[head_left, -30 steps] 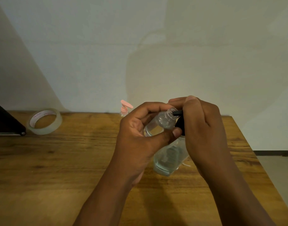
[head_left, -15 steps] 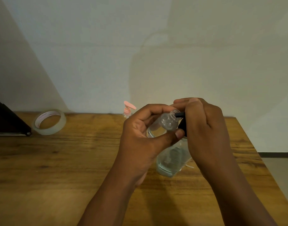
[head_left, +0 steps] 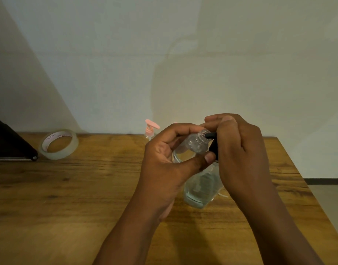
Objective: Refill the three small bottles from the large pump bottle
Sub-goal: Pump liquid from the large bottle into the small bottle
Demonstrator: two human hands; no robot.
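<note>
My left hand [head_left: 170, 159] holds a small clear bottle [head_left: 196, 144] tilted, its open threaded neck up against the black spout of the large pump bottle. The large clear pump bottle [head_left: 200, 190] stands on the wooden table with a little liquid at its base. Its black pump head [head_left: 213, 146] is mostly covered by my right hand [head_left: 239, 152], which rests on top of it. Behind my left hand stands another small bottle with a pink pump [head_left: 151, 129]. A third small bottle cannot be made out.
A roll of clear tape [head_left: 59, 144] lies at the back left of the wooden table [head_left: 68, 197]. A dark flat object [head_left: 9, 146] sits at the far left edge. The table's right edge runs close to my right forearm; a pale wall rises behind.
Both hands and the bottles keep the same grip and pose. Only the view has drifted slightly, so everything sits a little further right in the picture.
</note>
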